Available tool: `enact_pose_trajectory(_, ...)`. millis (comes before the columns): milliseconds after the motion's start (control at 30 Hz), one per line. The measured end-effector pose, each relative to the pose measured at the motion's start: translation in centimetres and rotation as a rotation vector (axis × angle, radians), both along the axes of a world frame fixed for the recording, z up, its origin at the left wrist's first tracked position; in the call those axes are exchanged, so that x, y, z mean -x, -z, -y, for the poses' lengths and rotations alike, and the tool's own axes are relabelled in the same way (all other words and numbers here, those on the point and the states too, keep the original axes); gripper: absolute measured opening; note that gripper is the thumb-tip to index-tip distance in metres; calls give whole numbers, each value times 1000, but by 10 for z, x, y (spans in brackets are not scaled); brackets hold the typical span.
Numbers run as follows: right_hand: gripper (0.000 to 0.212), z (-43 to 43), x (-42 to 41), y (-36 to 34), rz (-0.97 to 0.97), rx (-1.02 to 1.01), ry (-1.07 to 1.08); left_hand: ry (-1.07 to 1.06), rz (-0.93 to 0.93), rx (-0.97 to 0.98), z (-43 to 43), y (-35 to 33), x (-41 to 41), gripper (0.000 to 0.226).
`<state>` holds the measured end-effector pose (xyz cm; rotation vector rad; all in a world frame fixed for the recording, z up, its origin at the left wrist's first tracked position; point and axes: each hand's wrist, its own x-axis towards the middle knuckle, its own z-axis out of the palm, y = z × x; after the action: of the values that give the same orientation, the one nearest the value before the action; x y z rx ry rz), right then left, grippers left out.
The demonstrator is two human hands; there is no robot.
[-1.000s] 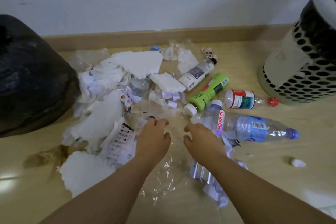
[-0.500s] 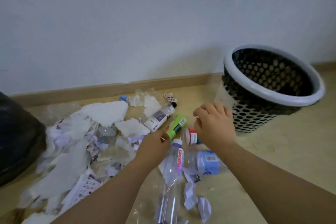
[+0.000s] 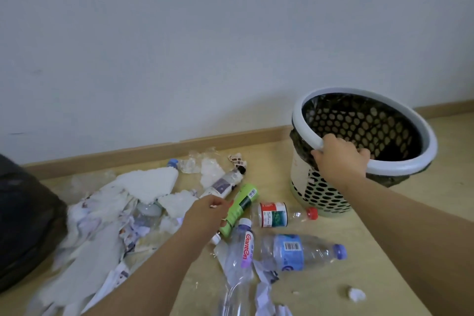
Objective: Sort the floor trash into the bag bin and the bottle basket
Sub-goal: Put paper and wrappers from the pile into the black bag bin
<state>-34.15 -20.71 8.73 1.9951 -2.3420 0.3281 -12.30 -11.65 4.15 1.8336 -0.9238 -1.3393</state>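
My right hand (image 3: 339, 161) grips the near rim of the white perforated basket (image 3: 410, 161), which is tilted toward me and lined with a dark bag. My left hand (image 3: 205, 215) lies over the lower end of the green bottle (image 3: 243, 202) on the floor, fingers curled at it. Around it lie a red-labelled bottle (image 3: 277, 214), a blue-labelled clear bottle (image 3: 295, 251), a clear bottle with red lettering (image 3: 241, 259) and a white bottle (image 3: 225, 183). Torn white paper and foam (image 3: 102, 213) spread to the left.
A black bag bin (image 3: 23, 226) bulges at the left edge. A wooden skirting board (image 3: 154, 151) runs along the white wall behind the trash. A small paper scrap (image 3: 356, 294) lies alone on the wooden floor at the lower right.
My right hand has risen from above the bottles to the basket's rim and taken hold of it. My left hand has shifted right onto the green bottle. The view has lifted.
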Motion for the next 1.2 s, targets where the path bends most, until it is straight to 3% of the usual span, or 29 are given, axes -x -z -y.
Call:
enact_pose_trajectory(400,24,-33,-93,6,8,59,-358,-241,-134,101,-19,-6,-47,12)
enact_pose_trajectory(567,37,-46,-110,8,96,98,-430,-175,-89,27,-23,9,-57,11)
enact_pose_trajectory(667,42,-60,-120,14,26,392,-528,-77,-89,-35,-23,18,-56,10)
enact_pose_trajectory(767,24,-74,-122,37,112,622,-738,-40,-48,-4,-25,27,-53,12)
enact_pose_trajectory(900,17,-126,-110,90,282,466,-734,79,152,15,-53,62,-36,10)
enact_pose_trajectory(967,19,-159,-92,127,268,290,-655,211,320,-28,-76,84,-17,16)
enact_pose_trajectory(1100,14,-201,-48,164,239,30,-500,385,514,72,-99,99,-1,21)
enact_pose_trajectory(1200,17,-231,-17,179,197,-155,-387,678,710,94,-112,109,3,17)
